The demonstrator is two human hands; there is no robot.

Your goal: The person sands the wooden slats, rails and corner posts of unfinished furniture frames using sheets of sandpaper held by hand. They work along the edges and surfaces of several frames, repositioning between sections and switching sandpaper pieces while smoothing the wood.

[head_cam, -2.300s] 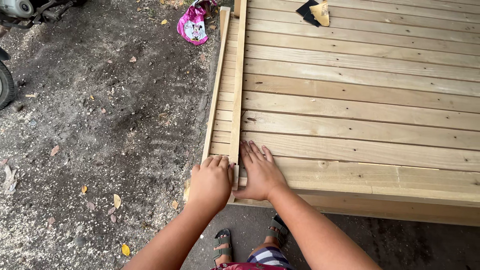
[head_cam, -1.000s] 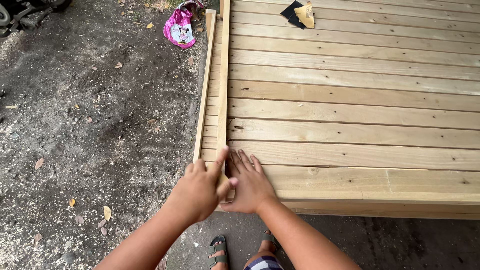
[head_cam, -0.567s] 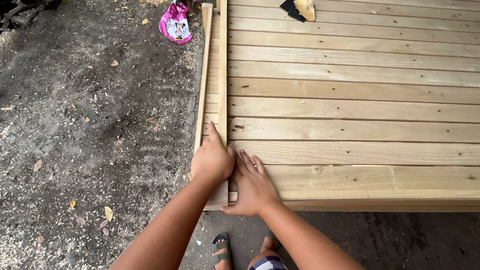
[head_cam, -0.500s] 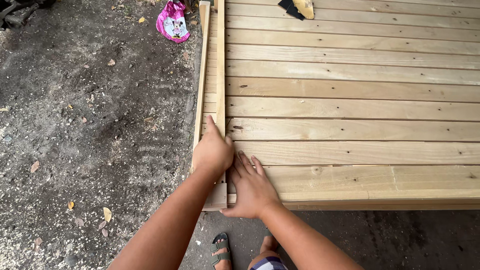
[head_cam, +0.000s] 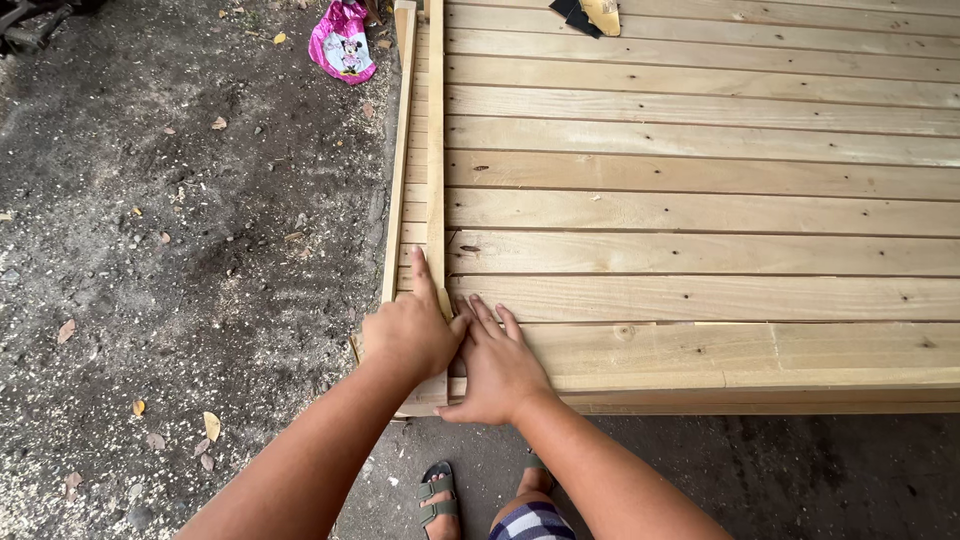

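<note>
Wooden strip (head_cam: 436,150) lying along the slatted platform (head_cam: 700,210) left edge may skew or pinch skin, since left hand (head_cam: 408,335) and right hand (head_cam: 497,365) press its near end with flat, apparently ungripping fingers.

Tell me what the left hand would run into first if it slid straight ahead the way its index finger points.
The left hand lies on the narrow wooden strip; along it the way looks free to the picture's top edge.
</note>
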